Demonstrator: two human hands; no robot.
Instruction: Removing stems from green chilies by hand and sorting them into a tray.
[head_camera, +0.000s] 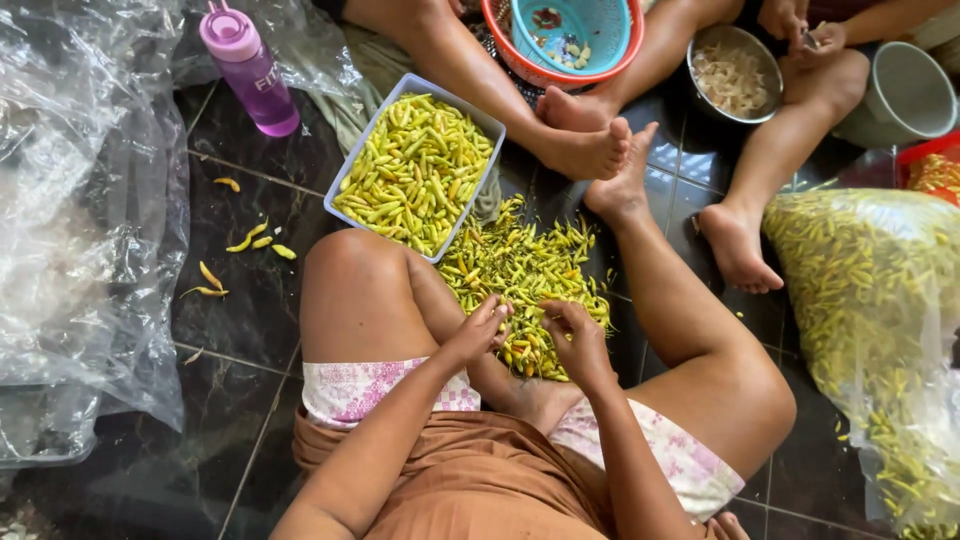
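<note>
Crumpled clear plastic sheeting (70, 230) fills the left edge, a purple bottle (250, 70) at its 1 o'clock. Stray chillies (255, 240) dot the dark floor (250, 310) between. A grey tray (415, 170) of chillies abuts the loose chilli pile (525, 270). At the pile's 6 o'clock edge, the left hand (480, 330) and right hand (578, 340) each pinch chillies. A bagged heap (870, 300) crowds the right.

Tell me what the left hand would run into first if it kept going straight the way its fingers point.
The left hand points forward and slightly right, so it would probably meet the loose pile of yellow-green chilies on the floor right at its fingertips. Depth is unclear, but the pile seems to lie directly ahead, well before the tray of chilies.
</note>
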